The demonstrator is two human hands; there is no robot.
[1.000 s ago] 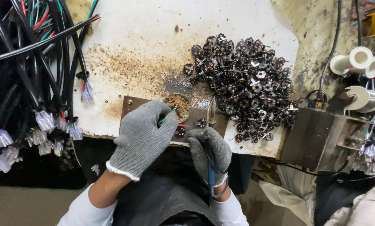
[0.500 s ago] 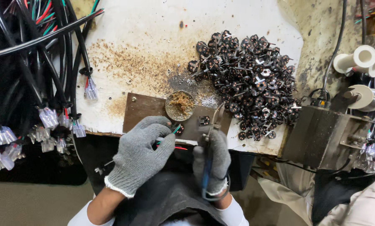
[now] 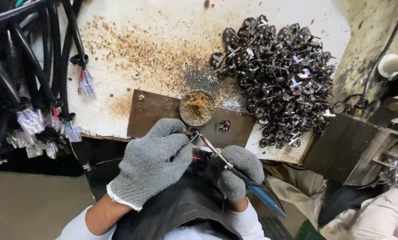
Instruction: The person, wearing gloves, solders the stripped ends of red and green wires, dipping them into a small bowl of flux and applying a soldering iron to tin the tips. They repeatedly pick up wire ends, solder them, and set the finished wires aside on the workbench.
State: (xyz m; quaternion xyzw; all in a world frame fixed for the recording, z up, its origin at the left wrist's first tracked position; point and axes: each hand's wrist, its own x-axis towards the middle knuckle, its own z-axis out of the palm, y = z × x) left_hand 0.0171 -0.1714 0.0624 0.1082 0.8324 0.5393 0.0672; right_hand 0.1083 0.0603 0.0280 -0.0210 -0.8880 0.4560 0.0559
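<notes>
I see grey knitted gloves with white cuffs on my left grip (image 3: 152, 164) and right grip (image 3: 239, 171), plus white sleeves (image 3: 76, 229).

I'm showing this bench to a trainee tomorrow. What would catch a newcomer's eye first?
Probably the big heap of small black parts at the table's upper right. Next, both grey-gloved hands at the near edge: the right hand grips a blue-handled soldering iron, its tip meeting thin wires by the left hand, just below a round dish of brown residue.

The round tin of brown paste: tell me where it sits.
In the head view, the round tin sits mid-bench on the brown plate's far edge, just beyond the left hand, left of the black parts pile.
</notes>
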